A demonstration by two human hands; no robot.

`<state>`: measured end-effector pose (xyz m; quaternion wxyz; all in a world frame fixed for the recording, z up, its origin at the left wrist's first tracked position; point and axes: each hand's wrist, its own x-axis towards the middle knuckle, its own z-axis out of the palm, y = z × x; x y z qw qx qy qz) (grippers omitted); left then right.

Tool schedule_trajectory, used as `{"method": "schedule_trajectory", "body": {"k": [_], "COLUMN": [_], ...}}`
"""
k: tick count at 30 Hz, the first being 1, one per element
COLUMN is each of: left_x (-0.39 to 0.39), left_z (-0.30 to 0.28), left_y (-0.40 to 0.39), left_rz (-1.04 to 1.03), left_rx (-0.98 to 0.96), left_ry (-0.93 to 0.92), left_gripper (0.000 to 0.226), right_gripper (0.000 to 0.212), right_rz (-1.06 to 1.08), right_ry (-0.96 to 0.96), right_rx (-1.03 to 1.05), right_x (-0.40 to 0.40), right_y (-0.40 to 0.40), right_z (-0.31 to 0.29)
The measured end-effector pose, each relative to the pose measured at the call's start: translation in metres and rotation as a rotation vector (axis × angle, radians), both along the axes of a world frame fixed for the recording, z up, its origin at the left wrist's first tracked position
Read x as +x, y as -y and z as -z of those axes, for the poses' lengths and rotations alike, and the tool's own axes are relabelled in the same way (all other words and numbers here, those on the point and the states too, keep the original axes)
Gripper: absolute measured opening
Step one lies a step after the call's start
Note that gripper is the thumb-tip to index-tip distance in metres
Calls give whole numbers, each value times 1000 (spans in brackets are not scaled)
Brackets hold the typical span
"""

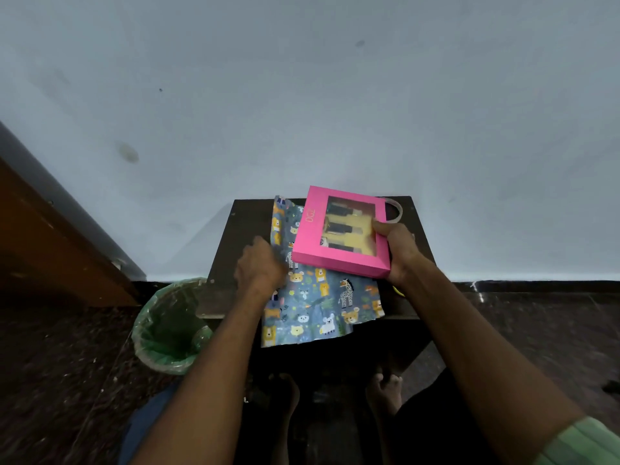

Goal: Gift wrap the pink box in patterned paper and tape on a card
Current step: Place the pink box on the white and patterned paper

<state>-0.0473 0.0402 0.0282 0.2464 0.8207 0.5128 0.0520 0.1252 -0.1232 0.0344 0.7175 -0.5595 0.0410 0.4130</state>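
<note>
Apparently to free the animal-print wrapping paper (318, 297) for the left hand (260, 266), whose grip is blurred, the right hand (399, 250) clasps the windowed pink cardboard box (342, 229) aloft.

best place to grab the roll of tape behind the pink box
Take the tape roll by its exposed right arc, coming from the right and above. It lies by the table's far right corner, its left part hidden behind the pink box in the right hand, so only that side is free.

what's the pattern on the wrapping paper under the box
Cartoon animals on blue-grey wrapping paper, including bears and a giraffe; head view.
</note>
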Motion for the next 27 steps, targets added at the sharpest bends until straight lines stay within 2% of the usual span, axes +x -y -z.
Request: {"method": "schedule_trajectory", "body": {"k": [3,5,7,9,11,13,17,19,20,22,24,27], "left_x": [-4,-4,-2,5,14,20,25,28,30,32,33,27], "left_z": [-3,-3,-2,-1,-3,-4,-6,-8,-8,-9,-12,-18], "left_y": [-5,-1,12,28,45,60,87,94,95,93,85,67], "left_rz": [-16,16,103,204,320,392,371,339,335,330,301,290], "left_rx": [69,109,238,323,199,-8,-93,-118,-115,-120,-164,-229], "left_ry": [55,47,-13,32,147,220,205,189,163,104,141,194], "left_gripper": [32,46,66,64,52,56,104,116,115,95,67,42], "right_gripper": [33,33,33,29,26,24,28,27,26,26,26,27], "right_rz": [0,11,36,67,96,106,103,113,118,117,116,127], "right_ry": [-5,-19,-39,-62,-82,-94,-80,-78,-84,-97,-102,-119], "right_rx": [10,27,53,82,102,106,103,107,110,118,125,132], "right_x": [0,2,5,6,7,5,1,0,1,1,2,3], "right_y": [1,4,7,9,10,10,9,9,9,10,12,13], "right_z": [-1,-2,-2,-2,-2,0,0,-1,-2,-3,-4,-5]}}
